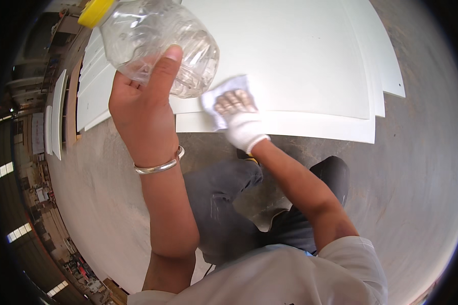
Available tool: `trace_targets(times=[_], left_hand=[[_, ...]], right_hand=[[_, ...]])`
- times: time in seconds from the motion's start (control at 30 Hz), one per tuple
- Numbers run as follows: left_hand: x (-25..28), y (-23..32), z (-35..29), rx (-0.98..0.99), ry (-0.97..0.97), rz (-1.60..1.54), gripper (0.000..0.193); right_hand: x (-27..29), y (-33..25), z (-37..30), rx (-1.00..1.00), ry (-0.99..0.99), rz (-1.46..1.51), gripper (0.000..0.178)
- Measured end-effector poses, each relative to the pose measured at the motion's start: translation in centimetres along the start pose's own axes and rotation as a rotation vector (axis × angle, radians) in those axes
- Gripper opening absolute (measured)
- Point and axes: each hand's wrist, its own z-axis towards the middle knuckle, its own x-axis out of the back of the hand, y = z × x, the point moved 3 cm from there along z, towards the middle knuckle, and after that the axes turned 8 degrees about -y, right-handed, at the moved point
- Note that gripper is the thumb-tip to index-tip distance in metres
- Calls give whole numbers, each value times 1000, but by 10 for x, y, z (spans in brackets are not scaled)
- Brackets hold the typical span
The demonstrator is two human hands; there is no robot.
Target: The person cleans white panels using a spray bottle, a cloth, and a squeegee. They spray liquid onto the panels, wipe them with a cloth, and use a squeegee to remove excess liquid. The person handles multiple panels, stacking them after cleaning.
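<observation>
My left hand (155, 91) is bare and raised, its thumb and fingers wrapped round a clear plastic bottle (160, 38) with a yellow cap. The bottle is tilted, with its cap toward the upper left; whether any liquid is inside I cannot make out. A white glove with darker fingers covers my right hand (241, 117). That hand presses a whitish cloth (219, 101) onto the white panel (290, 61), near the panel's front edge. Cloth and gloved fingers are slightly smeared by motion.
More white panels (389, 66) lie under the top one, their edges stepping out at the right. Other panels (94, 86) lie at the left, and some boards (56, 117) stand beyond them. My legs (214, 193) are bent on the concrete floor (391, 193) before the stack.
</observation>
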Motion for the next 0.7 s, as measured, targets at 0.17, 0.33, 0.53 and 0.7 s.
trace_targets(times=[0.17, 0.33, 0.53, 0.7], left_hand=[[9, -19, -15, 40, -197, 119, 40], [-65, -11, -43, -131, -285, 267, 40], [-137, 15, -71, 9, -608, 16, 35], [-158, 23, -81, -4, -607, -22, 35]], right_hand=[[126, 193, -185, -658, -44, -576, 67], [153, 273, -265, -845, 335, 33, 70], [120, 245, -246, -777, 384, -165, 69], [91, 179, -148, -498, 259, -384, 68]])
